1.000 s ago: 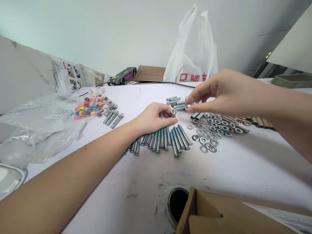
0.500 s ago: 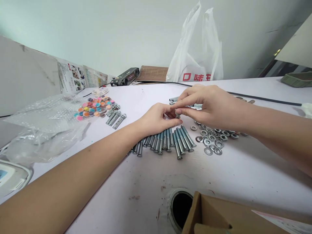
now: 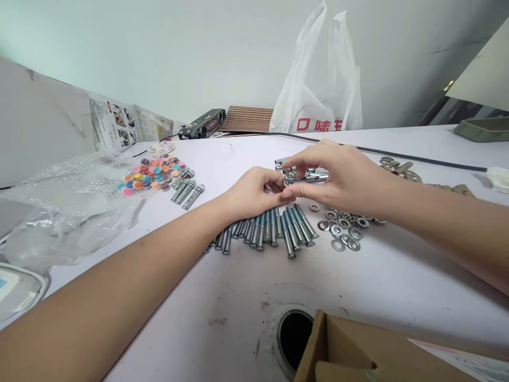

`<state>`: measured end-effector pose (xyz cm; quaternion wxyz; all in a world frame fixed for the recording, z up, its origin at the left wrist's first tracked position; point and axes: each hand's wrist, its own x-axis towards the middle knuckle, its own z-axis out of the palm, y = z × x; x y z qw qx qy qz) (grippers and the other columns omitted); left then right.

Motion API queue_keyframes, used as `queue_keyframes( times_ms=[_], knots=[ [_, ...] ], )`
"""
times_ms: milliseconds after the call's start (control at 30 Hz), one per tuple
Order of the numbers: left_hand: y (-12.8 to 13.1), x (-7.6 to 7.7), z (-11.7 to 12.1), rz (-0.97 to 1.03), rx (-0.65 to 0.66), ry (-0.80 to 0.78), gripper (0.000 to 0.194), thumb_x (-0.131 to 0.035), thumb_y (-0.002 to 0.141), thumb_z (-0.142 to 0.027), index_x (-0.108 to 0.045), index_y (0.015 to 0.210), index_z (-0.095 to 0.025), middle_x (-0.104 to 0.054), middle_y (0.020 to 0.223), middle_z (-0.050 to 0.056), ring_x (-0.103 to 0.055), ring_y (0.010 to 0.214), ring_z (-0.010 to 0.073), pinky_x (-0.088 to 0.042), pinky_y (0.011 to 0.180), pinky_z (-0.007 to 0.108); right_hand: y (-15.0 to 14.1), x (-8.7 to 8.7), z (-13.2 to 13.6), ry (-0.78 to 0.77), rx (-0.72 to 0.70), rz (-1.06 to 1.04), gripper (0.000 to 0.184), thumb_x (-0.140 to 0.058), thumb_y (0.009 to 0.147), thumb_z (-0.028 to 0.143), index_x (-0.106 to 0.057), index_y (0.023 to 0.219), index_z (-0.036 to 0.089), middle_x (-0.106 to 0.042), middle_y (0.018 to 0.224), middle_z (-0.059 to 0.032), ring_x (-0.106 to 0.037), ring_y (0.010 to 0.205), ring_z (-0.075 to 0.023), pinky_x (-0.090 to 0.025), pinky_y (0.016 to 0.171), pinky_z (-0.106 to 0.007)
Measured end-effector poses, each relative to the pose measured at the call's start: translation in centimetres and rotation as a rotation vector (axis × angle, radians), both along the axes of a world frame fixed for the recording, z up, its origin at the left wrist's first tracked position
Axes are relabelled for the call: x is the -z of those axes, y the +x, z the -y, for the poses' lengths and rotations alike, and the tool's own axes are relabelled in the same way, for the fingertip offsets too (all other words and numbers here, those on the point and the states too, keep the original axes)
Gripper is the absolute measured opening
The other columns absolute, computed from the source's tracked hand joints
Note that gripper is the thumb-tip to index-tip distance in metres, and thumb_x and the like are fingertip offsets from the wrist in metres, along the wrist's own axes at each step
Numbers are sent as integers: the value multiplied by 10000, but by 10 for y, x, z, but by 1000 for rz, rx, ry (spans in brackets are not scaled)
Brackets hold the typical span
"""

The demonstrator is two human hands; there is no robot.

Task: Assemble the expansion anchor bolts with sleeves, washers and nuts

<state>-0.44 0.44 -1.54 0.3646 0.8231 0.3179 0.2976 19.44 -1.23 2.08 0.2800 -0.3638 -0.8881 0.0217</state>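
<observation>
Nearest the camera, the brown cardboard box [image 3: 382, 353] juts in at the lower right, just beside a round metal-rimmed hole in the table [image 3: 292, 335]; the white, scuffed tabletop [image 3: 222, 297] runs up from there; further on lies a row of zinc-plated steel bolts [image 3: 270, 227], side by side, with a loose scatter of flat steel washers and nuts [image 3: 342, 228] just to their right; the left hand [image 3: 254, 192] rests at the far ends of the bolts, its thumb and fingers closed around a small upright metal piece [image 3: 289, 181], seemingly a bolt end; the right hand [image 3: 338, 175] meets it from the other side, forefinger and thumb pinched at the top of that piece, though whether they hold a washer or nut I cannot tell; behind the hands sit short steel sleeves [image 3: 314, 172]; off to the left, coloured plastic discs [image 3: 149, 175] and clear bubble wrap [image 3: 67, 207]; farthest back, a white plastic bag [image 3: 322, 90]. A likely risk: the small part slips from the pinch and rolls in among the washers, or toward the hole, since the grip is only fingertip-deep.
</observation>
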Motion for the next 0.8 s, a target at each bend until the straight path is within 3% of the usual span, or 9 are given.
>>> queue_keyframes(
  times_ms=[67,167,233,333,400,500,567,733,800],
  knots=[
    [0,0,0,-10,-12,-5,208,-695,773,-305,-651,692,-119,-618,629,-15,-482,563,59,-372,547,200,2,0,1,-17,15,-34,321,-681,777,518,-718,839,205,-653,722,-27,-571,722,-187,-408,650,-319],
    [0,-1,1,-46,-53,-7,178,-690,775,-298,-680,757,-121,-641,665,-6,-509,587,71,-385,560,208,1,-1,7,-80,86,-151,473,-623,825,540,-521,510,203,-450,479,22,-415,499,-119,-309,503,-298],
    [0,-2,1,-59,-65,1,179,-689,775,-303,-688,779,-124,-648,677,-3,-513,590,75,-390,564,214,-2,-2,11,-130,96,-225,501,-575,860,554,-475,513,207,-398,453,36,-355,451,-100,-271,461,-291],
    [0,-3,2,-75,-68,27,197,-687,777,-317,-676,744,-123,-633,650,-6,-496,576,74,-385,559,219,-4,-3,13,-285,12,-242,469,-533,883,583,-563,610,204,-489,481,32,-405,431,-90,-309,449,-270],
    [0,-3,2,-88,-71,29,219,-688,777,-336,-670,731,-122,-629,642,-3,-496,575,77,-386,557,223,-3,-5,13,-372,20,-283,561,-481,905,597,-551,520,195,-447,407,28,-376,377,-79,-312,430,-271],
    [-2,-3,2,-96,-64,-2,244,-684,781,-365,-677,764,-122,-651,685,17,-537,608,96,-409,574,234,3,-9,12,-326,150,-474,686,-430,943,563,-474,368,191,-354,324,16,-315,327,-69,-254,390,-282],
    [-2,-2,1,-96,-61,-12,251,-682,783,-374,-672,764,-124,-647,682,19,-541,612,101,-408,568,235,5,-9,11,-318,197,-534,680,-420,953,548,-511,383,189,-371,325,8,-336,323,-77,-236,375,-285],
    [-3,-2,1,-103,-68,21,258,-684,780,-375,-640,707,-131,-592,601,-12,-477,554,81,-365,525,225,-1,-4,14,-506,85,-360,582,-370,940,623,-630,657,186,-546,463,1,-433,392,-92,-311,423,-276],
    [-4,-2,1,-106,-67,20,253,-679,783,-374,-646,717,-132,-602,618,-7,-495,569,88,-381,543,231,-2,-4,16,-529,59,-300,609,-348,937,640,-601,613,190,-530,457,-1,-414,393,-92,-302,437,-284]
  ],
)
